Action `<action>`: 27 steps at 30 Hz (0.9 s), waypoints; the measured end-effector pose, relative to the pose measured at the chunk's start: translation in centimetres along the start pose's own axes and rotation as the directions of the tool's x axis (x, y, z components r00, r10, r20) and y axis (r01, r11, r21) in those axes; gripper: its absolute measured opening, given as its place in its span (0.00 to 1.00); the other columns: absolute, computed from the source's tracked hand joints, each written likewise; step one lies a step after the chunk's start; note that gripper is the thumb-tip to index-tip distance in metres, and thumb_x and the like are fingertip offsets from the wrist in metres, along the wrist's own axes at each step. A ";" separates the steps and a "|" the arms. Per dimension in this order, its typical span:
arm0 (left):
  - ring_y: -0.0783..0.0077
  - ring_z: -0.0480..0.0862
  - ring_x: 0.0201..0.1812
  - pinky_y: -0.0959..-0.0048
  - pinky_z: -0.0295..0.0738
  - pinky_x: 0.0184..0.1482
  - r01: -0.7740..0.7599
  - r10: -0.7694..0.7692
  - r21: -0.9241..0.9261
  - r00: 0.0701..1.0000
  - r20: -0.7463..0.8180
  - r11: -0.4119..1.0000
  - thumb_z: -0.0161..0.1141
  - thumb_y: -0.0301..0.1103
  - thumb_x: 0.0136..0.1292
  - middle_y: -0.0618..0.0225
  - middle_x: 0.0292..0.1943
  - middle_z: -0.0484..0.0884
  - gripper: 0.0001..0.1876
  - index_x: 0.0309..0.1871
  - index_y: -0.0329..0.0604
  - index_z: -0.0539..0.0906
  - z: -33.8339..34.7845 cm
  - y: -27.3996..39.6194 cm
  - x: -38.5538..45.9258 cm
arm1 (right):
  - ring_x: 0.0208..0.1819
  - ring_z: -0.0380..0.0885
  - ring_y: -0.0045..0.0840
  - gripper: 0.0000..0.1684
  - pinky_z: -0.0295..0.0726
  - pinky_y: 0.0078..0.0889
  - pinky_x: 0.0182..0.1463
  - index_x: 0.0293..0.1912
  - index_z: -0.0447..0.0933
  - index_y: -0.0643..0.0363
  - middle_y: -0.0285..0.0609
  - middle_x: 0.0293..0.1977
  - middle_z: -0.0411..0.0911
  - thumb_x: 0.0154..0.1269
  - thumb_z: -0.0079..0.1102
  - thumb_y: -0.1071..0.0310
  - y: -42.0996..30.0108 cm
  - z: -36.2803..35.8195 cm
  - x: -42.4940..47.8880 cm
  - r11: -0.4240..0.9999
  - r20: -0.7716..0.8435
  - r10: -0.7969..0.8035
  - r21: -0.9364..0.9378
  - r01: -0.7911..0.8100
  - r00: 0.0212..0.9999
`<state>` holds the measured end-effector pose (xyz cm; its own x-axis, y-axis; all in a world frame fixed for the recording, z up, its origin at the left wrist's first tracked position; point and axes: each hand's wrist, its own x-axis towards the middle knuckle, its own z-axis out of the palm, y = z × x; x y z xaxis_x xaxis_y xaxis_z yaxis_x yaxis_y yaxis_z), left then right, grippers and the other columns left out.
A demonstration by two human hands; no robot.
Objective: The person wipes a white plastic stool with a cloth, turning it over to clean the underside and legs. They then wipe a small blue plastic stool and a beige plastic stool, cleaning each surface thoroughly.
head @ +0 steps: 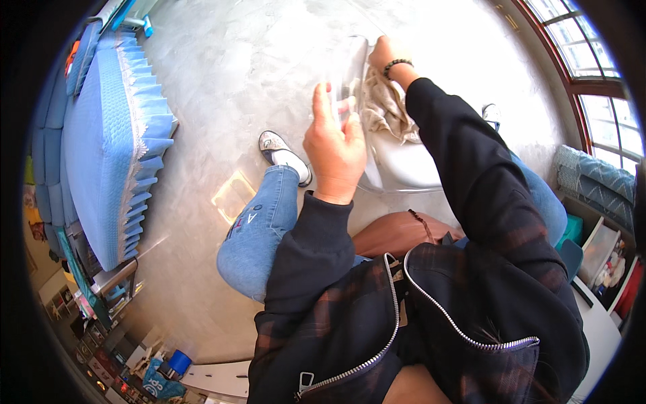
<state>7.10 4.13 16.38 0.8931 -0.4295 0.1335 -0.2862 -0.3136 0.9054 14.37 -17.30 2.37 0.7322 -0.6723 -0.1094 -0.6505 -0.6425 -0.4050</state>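
My left hand (337, 146) grips the side wall of a clear plastic container (371, 171) with rounded corners, and some of its fingers show through the plastic. At the far end of the container my right hand (389, 54), with a dark beaded bracelet at the wrist, is closed at the top of a crumpled beige cloth (386, 103). The cloth hangs down along the wall towards a smooth white surface (411, 159) within the clear outline. Glare and my right sleeve hide part of the container.
My knees are spread around the container above a grey floor (212, 76); a brown padded item (398, 235) lies between them. Left stands a blue quilted, frilled bed or sofa (96, 141). At right are a window (600, 101) and an open drawer unit (598, 252).
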 end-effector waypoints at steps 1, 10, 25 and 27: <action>0.69 0.83 0.44 0.79 0.79 0.36 0.104 -0.103 -0.016 0.993 0.052 0.994 0.55 0.15 0.55 0.46 0.52 0.76 0.31 0.64 0.25 0.60 -0.3 0.1 0.1 | 0.40 0.82 0.47 0.15 0.79 0.43 0.42 0.34 0.81 0.68 0.62 0.36 0.80 0.57 0.53 0.65 -0.2 -0.1 -1.1 0.999 -0.039 -0.019 -0.042 0.017 0.999; 0.68 0.83 0.42 0.75 0.83 0.38 -0.068 0.067 -0.030 0.997 -0.037 0.997 0.53 0.13 0.53 0.50 0.48 0.77 0.29 0.62 0.21 0.63 0.2 -1.5 1.4 | 0.39 0.83 0.42 0.12 0.80 0.40 0.42 0.36 0.82 0.63 0.55 0.35 0.82 0.54 0.57 0.68 0.1 1.0 -12.6 0.908 0.623 -0.264 -0.097 0.408 0.736; 0.48 0.83 0.40 0.59 0.76 0.42 -0.070 0.074 0.073 0.996 -0.048 0.995 0.55 0.24 0.53 0.47 0.37 0.83 0.28 0.61 0.35 0.67 0.0 -1.6 1.4 | 0.30 0.82 0.41 0.11 0.80 0.39 0.36 0.28 0.83 0.63 0.54 0.26 0.81 0.49 0.58 0.66 0.3 -3.0 -17.4 0.896 0.572 -0.353 -0.021 0.444 0.741; 0.47 0.83 0.40 0.59 0.76 0.42 -0.070 0.073 0.091 0.997 -0.032 0.993 0.56 0.24 0.54 0.46 0.40 0.82 0.29 0.61 0.35 0.66 -0.4 -1.4 1.1 | 0.30 0.82 0.41 0.10 0.79 0.39 0.36 0.27 0.82 0.65 0.56 0.26 0.80 0.46 0.61 0.67 1.1 0.0 -14.9 0.932 0.543 -0.334 0.071 0.354 0.770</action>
<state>8.63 4.45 15.43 0.8804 -0.4241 0.2122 -0.3785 -0.3587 0.8533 2.80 -8.00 3.53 0.8910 -0.1034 -0.4421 -0.3328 -0.8111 -0.4810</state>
